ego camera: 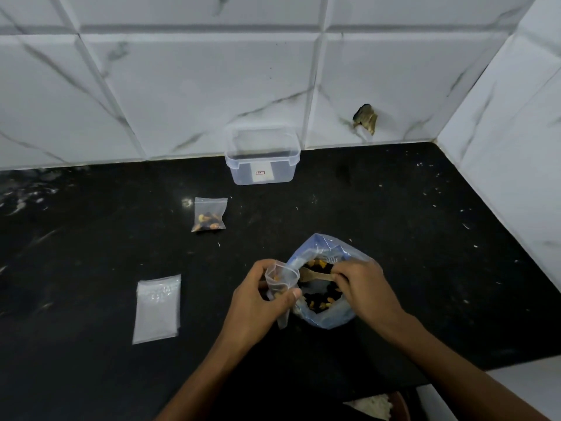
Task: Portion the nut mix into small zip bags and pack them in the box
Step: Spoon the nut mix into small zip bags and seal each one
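Lighting was dim overall, with a cool bluish cast. The black counter (394, 268) read nearly featureless, apart from a small glare spot left of centre and faint sheen at its far-left edge. The tiled wall (182, 86) was the brightest area. Wide-angle distortion bent the tile joints. Focus was soft throughout, with slight blur.
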